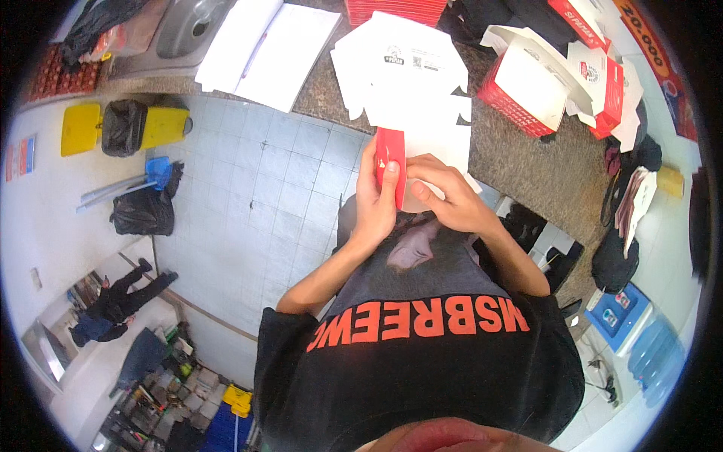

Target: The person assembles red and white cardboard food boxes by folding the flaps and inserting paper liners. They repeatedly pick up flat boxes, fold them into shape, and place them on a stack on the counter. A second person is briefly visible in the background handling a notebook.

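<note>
A flat cardboard box blank [431, 143], white inside and red outside, is held just off the edge of the granite counter [527, 158]. My left hand [375, 202] grips its folded-up red flap [391, 154], thumb on the red face. My right hand [450, 197] presses the white panel beside that flap, fingers curled over the card. A stack of unfolded white blanks [403, 64] lies on the counter just beyond the hands.
Assembled red-and-white boxes [542, 83] stand open at the right of the counter. White sheets [267, 45] lie at its left beside a metal sink [188, 26]. A yellow bin with a black bag [124, 126] and another person [113, 305] are on the tiled floor left.
</note>
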`<state>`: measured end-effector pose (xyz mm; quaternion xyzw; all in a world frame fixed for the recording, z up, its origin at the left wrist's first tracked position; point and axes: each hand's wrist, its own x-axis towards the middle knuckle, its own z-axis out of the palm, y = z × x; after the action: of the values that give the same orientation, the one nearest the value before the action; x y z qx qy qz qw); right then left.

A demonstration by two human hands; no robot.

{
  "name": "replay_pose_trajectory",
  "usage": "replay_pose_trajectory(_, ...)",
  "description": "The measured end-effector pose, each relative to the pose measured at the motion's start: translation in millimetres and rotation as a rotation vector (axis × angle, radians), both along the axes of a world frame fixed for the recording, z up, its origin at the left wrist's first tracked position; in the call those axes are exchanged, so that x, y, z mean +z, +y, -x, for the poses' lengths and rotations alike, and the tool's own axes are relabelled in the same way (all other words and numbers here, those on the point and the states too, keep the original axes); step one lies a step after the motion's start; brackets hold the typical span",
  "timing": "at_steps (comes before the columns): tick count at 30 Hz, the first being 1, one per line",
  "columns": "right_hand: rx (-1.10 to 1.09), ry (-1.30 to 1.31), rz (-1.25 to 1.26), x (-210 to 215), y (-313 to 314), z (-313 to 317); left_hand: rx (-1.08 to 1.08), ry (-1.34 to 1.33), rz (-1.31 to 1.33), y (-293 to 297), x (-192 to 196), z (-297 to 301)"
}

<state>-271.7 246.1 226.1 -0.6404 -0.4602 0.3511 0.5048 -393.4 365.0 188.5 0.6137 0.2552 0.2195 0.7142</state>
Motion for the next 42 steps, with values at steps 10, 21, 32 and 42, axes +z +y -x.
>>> replay_pose_trajectory(10, -0.537, 0.510, -0.023, -17.1, -55.6, -17.6, -0.238, -0.025, -1.089, 23.5, -2.3, -2.2)
replay_pose_trajectory(21, -0.679, 0.626, -0.037, -7.9, -84.9, -11.3, -0.318, 0.054, -1.109, 18.2, 4.3, -12.5)
replay_pose_trajectory(32, -0.799, -0.041, -0.029, -45.4, -44.7, 1.5, -0.254, -0.016, -1.015, 13.7, 2.1, -12.6)
replay_pose_trajectory(42, -0.545, 0.324, -0.051, -86.5, -10.4, 13.9, -0.226, 0.045, -0.454, 10.2, 19.3, -10.9)
